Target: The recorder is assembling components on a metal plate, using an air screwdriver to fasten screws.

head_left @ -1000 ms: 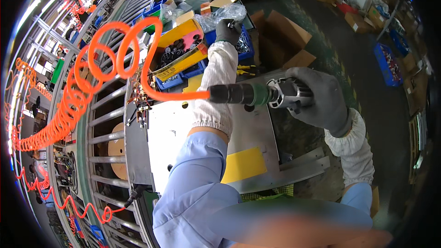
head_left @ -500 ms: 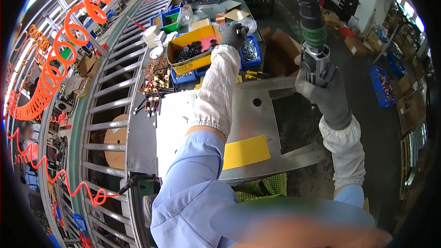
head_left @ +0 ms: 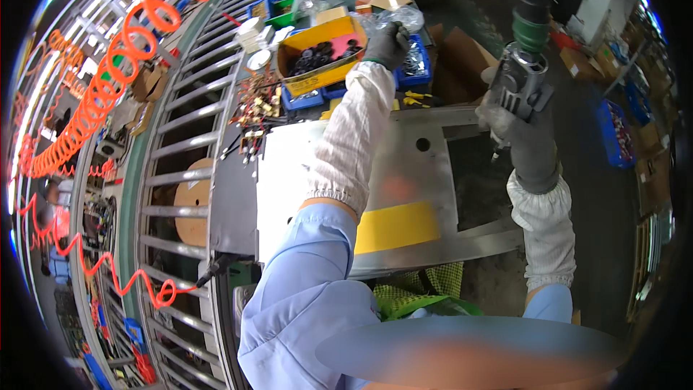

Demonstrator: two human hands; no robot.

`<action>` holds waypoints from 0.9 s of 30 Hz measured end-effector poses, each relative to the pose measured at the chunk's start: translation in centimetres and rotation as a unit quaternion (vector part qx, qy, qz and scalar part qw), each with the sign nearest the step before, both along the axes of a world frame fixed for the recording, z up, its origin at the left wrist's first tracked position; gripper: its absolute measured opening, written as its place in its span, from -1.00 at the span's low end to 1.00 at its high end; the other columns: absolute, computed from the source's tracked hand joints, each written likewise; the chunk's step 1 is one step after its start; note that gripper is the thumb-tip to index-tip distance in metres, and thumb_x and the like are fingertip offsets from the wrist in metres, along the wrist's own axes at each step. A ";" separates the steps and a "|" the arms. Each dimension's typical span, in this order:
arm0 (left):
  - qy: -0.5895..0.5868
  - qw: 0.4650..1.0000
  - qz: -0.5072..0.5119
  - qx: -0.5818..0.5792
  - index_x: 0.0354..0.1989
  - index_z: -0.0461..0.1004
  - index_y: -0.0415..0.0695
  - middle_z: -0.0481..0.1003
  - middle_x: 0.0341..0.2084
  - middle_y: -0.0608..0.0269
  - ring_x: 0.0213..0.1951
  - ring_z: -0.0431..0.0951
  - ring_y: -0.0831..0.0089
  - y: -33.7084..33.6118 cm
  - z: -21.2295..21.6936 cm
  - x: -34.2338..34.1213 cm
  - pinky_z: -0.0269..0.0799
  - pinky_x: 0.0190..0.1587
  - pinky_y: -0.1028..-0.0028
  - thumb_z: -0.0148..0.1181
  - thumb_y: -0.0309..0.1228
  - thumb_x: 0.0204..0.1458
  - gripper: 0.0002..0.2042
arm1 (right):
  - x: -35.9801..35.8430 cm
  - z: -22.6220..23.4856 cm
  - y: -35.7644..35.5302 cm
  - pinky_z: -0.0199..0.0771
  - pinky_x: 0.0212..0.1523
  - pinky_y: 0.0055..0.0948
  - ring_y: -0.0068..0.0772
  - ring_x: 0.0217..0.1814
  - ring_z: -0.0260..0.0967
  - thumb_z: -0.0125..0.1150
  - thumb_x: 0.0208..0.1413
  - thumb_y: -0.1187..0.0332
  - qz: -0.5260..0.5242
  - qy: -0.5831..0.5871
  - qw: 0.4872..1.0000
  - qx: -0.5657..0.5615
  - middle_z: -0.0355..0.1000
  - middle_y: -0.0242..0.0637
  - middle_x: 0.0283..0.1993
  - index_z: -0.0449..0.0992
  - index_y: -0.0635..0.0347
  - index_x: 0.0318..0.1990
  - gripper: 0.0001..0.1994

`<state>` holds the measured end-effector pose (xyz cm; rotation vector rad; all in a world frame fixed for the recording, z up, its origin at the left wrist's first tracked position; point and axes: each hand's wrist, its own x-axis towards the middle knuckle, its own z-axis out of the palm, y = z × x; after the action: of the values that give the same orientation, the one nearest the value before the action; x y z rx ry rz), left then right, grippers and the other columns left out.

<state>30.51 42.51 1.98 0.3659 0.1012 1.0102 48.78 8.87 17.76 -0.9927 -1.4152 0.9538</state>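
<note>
Head view: we see our right hand (head_left: 530,143) wrapped around the body of a power tool (head_left: 514,87), its thin tip pointing back toward us and its green collar and dark rear end pointing away. We think holding it so keeps it off the metal panel (head_left: 426,173), since it hangs by the panel's right side, near the dark cut-out.

Our left arm stretches across the panel, and the left hand (head_left: 388,45) is curled, fingers bent, between the yellow box (head_left: 321,81) and the blue bin (head_left: 427,61). We cannot tell whether it holds anything small. The box carries black round parts (head_left: 314,59); both containers stand just past the panel's far edge, probably so that small parts stay within arm's reach while the panel lies flat in front of us.

A yellow sheet (head_left: 401,227) lies on the panel's near part. Yellow-handled pliers (head_left: 417,98) lie below the bin, likely there to be handy. Orange coiled hose (head_left: 108,94) hangs over the rollers (head_left: 175,211) at left, seemingly kept up clear of the panel.
</note>
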 end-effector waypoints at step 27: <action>0.293 0.951 -0.033 0.089 -0.19 0.36 -0.16 0.25 -0.53 0.47 -0.61 0.11 0.71 -42.8 2.1 -6.7 0.06 -0.58 0.74 -0.04 -0.12 0.29 -0.69 | -8.4 -4.6 -9.4 0.49 -0.28 -0.37 -0.42 -0.36 0.45 0.10 0.03 0.46 0.029 0.308 0.912 0.270 0.49 -0.27 -0.35 0.41 0.31 0.01 -0.65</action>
<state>23.86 -0.30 4.09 0.8241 0.5324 0.8196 40.35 -0.51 13.15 -0.1995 -1.0708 0.7571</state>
